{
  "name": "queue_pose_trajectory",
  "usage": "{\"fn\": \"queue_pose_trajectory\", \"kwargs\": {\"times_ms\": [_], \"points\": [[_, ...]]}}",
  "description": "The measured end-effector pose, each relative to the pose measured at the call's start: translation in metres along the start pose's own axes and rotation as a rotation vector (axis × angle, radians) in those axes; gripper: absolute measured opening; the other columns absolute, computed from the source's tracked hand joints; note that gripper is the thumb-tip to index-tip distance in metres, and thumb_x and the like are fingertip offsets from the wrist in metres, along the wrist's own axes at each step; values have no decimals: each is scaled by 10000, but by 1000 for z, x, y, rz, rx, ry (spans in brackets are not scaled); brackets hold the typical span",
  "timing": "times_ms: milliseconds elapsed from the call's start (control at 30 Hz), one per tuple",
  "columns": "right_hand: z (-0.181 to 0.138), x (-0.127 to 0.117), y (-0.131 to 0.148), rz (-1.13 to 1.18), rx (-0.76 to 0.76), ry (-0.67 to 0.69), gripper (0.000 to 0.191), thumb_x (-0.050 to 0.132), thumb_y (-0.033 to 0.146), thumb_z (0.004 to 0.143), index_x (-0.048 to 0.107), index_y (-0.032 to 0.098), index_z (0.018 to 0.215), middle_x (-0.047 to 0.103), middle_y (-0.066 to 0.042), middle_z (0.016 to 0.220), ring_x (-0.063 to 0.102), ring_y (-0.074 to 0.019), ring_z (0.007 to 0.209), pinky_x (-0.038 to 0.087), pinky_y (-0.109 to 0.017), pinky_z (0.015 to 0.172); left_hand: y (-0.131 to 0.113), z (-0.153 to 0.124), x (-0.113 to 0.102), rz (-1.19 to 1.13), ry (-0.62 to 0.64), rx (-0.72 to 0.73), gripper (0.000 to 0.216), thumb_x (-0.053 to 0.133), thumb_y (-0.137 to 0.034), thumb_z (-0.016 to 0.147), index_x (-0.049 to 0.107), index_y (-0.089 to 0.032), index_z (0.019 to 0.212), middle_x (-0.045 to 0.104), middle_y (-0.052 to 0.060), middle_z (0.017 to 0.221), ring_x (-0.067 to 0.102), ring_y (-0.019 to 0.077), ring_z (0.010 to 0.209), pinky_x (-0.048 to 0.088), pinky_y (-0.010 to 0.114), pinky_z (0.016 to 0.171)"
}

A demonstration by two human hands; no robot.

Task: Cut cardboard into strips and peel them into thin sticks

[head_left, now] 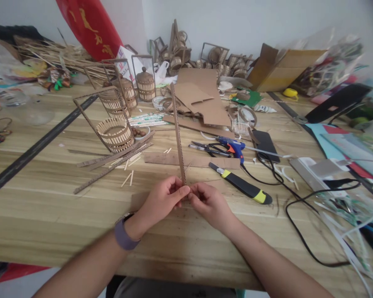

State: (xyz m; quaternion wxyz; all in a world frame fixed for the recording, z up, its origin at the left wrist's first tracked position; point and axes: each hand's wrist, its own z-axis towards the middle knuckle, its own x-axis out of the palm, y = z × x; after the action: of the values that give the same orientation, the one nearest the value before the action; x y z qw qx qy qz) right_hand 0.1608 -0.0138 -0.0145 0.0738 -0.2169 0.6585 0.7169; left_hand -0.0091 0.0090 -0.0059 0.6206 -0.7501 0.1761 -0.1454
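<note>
A long narrow cardboard strip [178,140] rises from my fingers, its corrugated edge showing. My left hand [166,195] pinches its near end between thumb and fingers. Right beside it, my right hand [209,203] also has its fingertips closed at that same end. The exact grip of the right fingertips is partly hidden. A flat cardboard piece [161,159] lies on the table beyond my hands. To the right rests a black and yellow utility knife [242,183], with a blue glue gun [233,145] and dark-handled scissors [216,148] behind it.
Small baskets of wooden sticks [115,134] with cardboard handles stand at the left. Loose cardboard strips [112,163] and short sticks lie before them. Large cardboard sheets [202,93] sit at the back. A power strip [317,176] with black cables and a phone [266,145] are on the right.
</note>
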Motion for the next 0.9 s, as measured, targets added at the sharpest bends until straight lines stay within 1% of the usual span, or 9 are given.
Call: {"fn": "queue_pose_trajectory", "kwargs": {"times_ms": [300,400,533,600,667,733,767,800,900], "points": [[-2,0,1,-78,-37,8,136,480,246,837,507,212,709,549,19,623,463,-119,576,367,-234,525,-1,2,2,-145,14,-56,380,675,-516,793,518,-173,744,537,-46,592,480,81,499,376,206,484],[-2,0,1,-90,-41,9,125,482,233,831,505,215,710,548,23,617,463,-120,568,367,-234,523,0,2,2,-159,20,-68,382,680,-515,788,526,-169,742,540,-43,590,477,81,498,378,207,487],[-2,1,-1,-111,-55,9,115,473,236,841,512,215,735,598,1,663,517,-135,600,396,-245,546,2,3,2,-129,16,-51,364,661,-503,812,538,-164,768,542,-39,607,484,85,514,385,209,494],[-2,1,-1,-132,-64,-13,121,467,239,844,501,217,730,601,-2,665,526,-139,609,404,-249,557,3,2,3,-96,16,-25,349,646,-494,831,565,-155,839,554,-34,641,498,90,531,401,214,506],[-1,1,0,-142,-69,-49,122,458,236,836,479,222,717,581,5,649,512,-136,596,396,-249,551,4,1,3,-73,19,-1,358,640,-475,845,576,-153,988,568,-34,682,516,97,544,419,219,513],[0,0,1,-139,-71,-89,124,447,231,831,455,228,707,545,18,626,482,-129,572,378,-245,531,4,0,4,-54,6,6,394,646,-440,849,535,-172,1116,581,-42,707,534,105,549,429,222,512],[1,0,2,-135,-73,-103,126,442,228,832,445,230,706,528,24,617,467,-126,563,370,-243,523,3,0,4,-41,-10,5,393,648,-418,847,516,-182,1132,589,-44,712,542,109,548,432,223,509],[1,-1,2,-133,-73,-113,128,439,223,833,438,232,705,515,28,610,457,-125,559,366,-242,520,3,-1,5,-20,-32,7,361,648,-392,844,512,-189,1110,598,-44,713,549,113,550,435,224,509],[2,-1,2,-143,-72,-121,139,436,214,838,425,235,701,503,28,605,450,-127,561,366,-245,523,-1,-3,6,105,-92,44,177,628,-314,835,551,-193,940,638,-20,736,586,129,605,465,238,557]]}}
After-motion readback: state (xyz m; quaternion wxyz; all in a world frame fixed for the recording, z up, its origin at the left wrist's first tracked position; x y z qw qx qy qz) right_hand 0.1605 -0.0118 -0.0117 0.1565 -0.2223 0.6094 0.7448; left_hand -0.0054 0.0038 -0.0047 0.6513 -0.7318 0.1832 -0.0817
